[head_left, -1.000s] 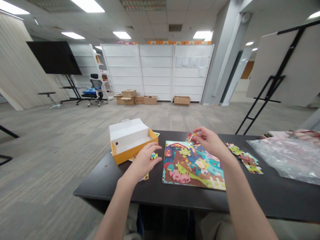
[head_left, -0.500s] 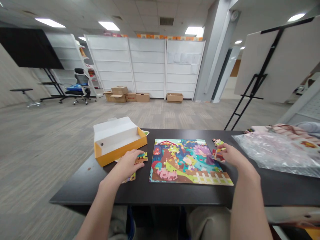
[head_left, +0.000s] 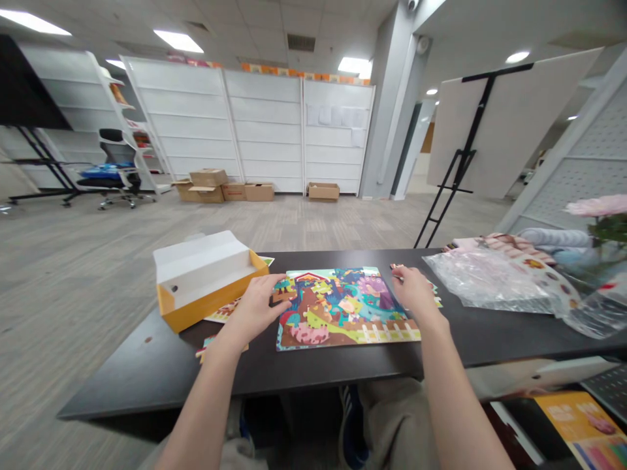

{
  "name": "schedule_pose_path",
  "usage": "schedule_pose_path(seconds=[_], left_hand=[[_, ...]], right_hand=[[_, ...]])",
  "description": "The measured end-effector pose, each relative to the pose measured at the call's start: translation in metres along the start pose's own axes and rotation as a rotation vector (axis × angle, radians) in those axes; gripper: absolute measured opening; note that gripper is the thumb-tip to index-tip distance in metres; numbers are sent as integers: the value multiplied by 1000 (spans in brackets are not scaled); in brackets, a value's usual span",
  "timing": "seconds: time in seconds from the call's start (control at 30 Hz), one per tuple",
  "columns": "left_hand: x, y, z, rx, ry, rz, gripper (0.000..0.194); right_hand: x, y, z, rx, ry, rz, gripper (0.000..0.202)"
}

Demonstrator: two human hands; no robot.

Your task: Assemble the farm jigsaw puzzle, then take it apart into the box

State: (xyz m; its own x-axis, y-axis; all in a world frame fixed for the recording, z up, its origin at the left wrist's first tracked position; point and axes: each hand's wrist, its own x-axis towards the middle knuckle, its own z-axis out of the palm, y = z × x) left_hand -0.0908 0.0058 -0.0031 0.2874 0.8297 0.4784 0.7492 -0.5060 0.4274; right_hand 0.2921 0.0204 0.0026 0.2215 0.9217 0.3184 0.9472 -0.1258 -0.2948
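Observation:
A colourful jigsaw puzzle [head_left: 337, 313] with a farm scene lies on the black table, largely filled with pieces. My left hand [head_left: 257, 305] is at its left edge, thumb and fingers closed around a puzzle piece [head_left: 281, 291] showing green and orange. Just past the puzzle's right edge is my right hand [head_left: 414, 292], its fingertips pinched together at a small puzzle piece [head_left: 396, 267] that they partly cover. More loose pieces [head_left: 435, 295] show beside that hand. Under my left forearm lie other loose pieces [head_left: 208, 344].
An open yellow box [head_left: 210, 305] with a white inside stands at the table's left. Clear plastic wrapping [head_left: 494, 281] spreads over the right side, near a flower [head_left: 595, 206]. Lower right, a yellow printed package [head_left: 573, 418] sits below the tabletop.
The view has turned to the right. My left hand has brought its piece to the puzzle's left edge. My right hand has moved to the far end of the loose pieces.

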Motion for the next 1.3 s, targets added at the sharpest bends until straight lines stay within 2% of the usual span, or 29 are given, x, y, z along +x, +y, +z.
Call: schedule_pose_path(seconds=[0.1, 0.2, 0.27, 0.33, 0.6, 0.87, 1.03, 1.17, 1.23, 1.3], left_hand=[[4, 13, 7, -28, -17, 1, 48], [5, 25, 11, -64, -79, 6, 49], [4, 32, 13, -92, -140, 23, 48], [2, 39, 17, -115, -198, 44, 48], [-6, 59, 26, -169, -353, 128, 52], [-11, 59, 31, -116, -373, 120, 55], [-12, 58, 32, -91, -382, 110, 51], [-12, 58, 32, -77, -385, 107, 47], [-12, 58, 32, -77, -379, 106, 46], [-11, 59, 31, -67, -385, 103, 44]], right_hand=[[-7, -56, 10, 177, -151, -302, 24], [-15, -102, 24, 169, -230, -498, 22], [-19, -119, 30, 134, -259, -558, 22], [-20, -126, 33, 100, -290, -574, 22], [-17, -120, 37, 34, -345, -482, 12], [-14, -116, 50, 203, -284, -454, 3], [-11, -113, 58, 499, -252, -360, 26], [-6, -101, 44, 715, -287, -348, 16], [-2, -82, 28, 737, -217, -293, 14], [2, -51, 10, 684, -86, -178, 19]])
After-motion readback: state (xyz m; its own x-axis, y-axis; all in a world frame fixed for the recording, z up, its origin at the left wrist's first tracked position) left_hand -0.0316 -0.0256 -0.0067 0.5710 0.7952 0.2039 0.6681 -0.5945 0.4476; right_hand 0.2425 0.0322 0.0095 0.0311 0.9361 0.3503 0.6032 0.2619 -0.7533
